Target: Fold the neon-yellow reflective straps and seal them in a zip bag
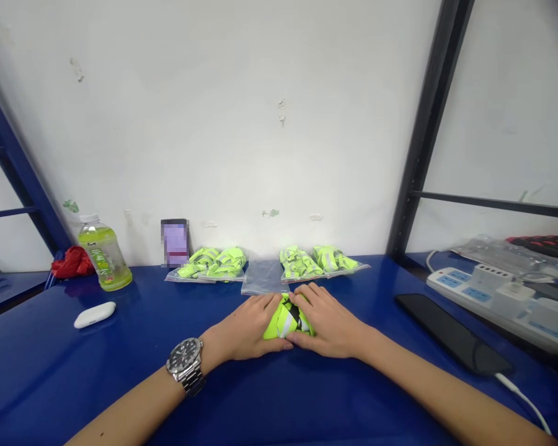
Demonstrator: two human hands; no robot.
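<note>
A bundle of neon yellow reflective fabric, likely a folded safety vest with silver and dark strips, lies on the blue tabletop. My left hand presses on its left side, and my right hand presses on its right. Their fingertips nearly meet over the bundle and hide much of it. A steel wristwatch sits on my left wrist. Just beyond my fingers lies a flat transparent plastic bag. Sealed bags of similar yellow fabric lie in pairs behind, at left and right.
A green-tea bottle, red cloth, white oval case and upright pixelated phone stand left. On the right are a black tablet or phone with white cable and a power strip. A white wall and dark shelf posts rise behind.
</note>
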